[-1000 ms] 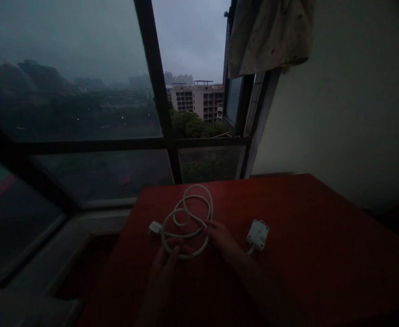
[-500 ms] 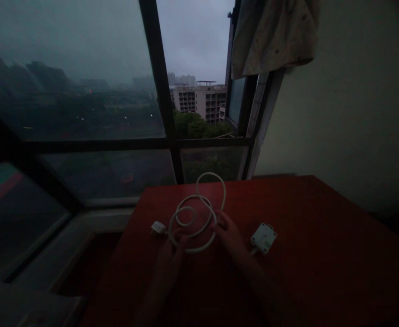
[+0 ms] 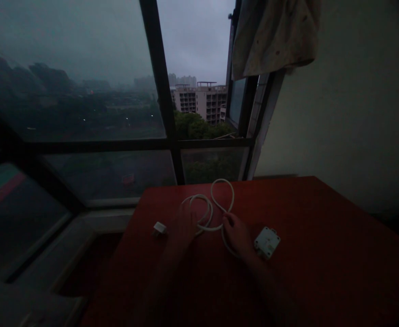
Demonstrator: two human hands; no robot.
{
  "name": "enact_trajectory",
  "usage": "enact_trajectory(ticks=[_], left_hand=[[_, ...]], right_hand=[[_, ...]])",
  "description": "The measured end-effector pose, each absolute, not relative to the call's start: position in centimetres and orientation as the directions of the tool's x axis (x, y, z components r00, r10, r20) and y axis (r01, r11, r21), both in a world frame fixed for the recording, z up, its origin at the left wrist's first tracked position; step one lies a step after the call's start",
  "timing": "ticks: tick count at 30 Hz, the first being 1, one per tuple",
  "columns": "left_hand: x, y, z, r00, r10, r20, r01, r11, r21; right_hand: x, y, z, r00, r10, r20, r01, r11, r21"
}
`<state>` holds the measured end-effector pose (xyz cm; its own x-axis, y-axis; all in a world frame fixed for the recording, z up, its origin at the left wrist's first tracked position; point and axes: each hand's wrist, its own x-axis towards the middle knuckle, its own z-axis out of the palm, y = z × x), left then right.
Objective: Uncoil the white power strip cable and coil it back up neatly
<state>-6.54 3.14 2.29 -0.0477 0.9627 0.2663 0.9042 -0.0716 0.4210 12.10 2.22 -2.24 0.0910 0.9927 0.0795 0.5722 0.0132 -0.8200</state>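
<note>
A white power cord (image 3: 222, 180) lies in loose loops over the red-brown table, between a white plug (image 3: 159, 228) on the left and a squarish white socket block (image 3: 267, 242) on the right. My left hand (image 3: 181, 229) is closed around the left side of the coil, though its fingers are dim and partly blurred. With thumb and fingertips, my right hand (image 3: 236, 232) pinches the cord where a single loop rises towards the window. Part of the cord runs down behind the right hand towards the block.
Beyond the wooden table (image 3: 308, 218) stand dark-framed windows (image 3: 172, 143), with one pane swung open. A pale wall (image 3: 349, 127) borders the right side, and a spotted curtain (image 3: 277, 41) hangs at the top. The light is dim.
My left hand has moved right and up, onto the coil's left side. The right hand has shifted slightly right. The loops have become smaller, and the upper loop sits further right.
</note>
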Motion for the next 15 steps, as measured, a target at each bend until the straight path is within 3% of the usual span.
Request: enact_trajectory(ticks=[3, 6, 10, 15], left_hand=[[-6.6, 4.1, 1.9, -0.02, 0.971, 0.238, 0.904, -0.084, 0.419], [-7.0, 4.3, 1.6, -0.033, 0.979, 0.201, 0.86, -0.075, 0.505], [-8.2, 4.1, 1.0, -0.08, 0.987, 0.141, 0.729, -0.038, 0.684], [-9.6, 4.3, 0.2, -0.154, 0.977, 0.148, 0.52, -0.047, 0.853]], right_hand=[[12.4, 2.5, -1.9, 0.019, 0.996, 0.09, 0.738, 0.047, -0.673], [12.1, 3.1, -0.8, -0.034, 0.981, 0.189, 0.799, 0.14, -0.584], [10.4, 4.6, 0.8, -0.236, 0.921, 0.309, 0.709, 0.381, -0.593], [7.9, 6.8, 0.0, -0.125, 0.975, 0.183, 0.649, 0.22, -0.728]])
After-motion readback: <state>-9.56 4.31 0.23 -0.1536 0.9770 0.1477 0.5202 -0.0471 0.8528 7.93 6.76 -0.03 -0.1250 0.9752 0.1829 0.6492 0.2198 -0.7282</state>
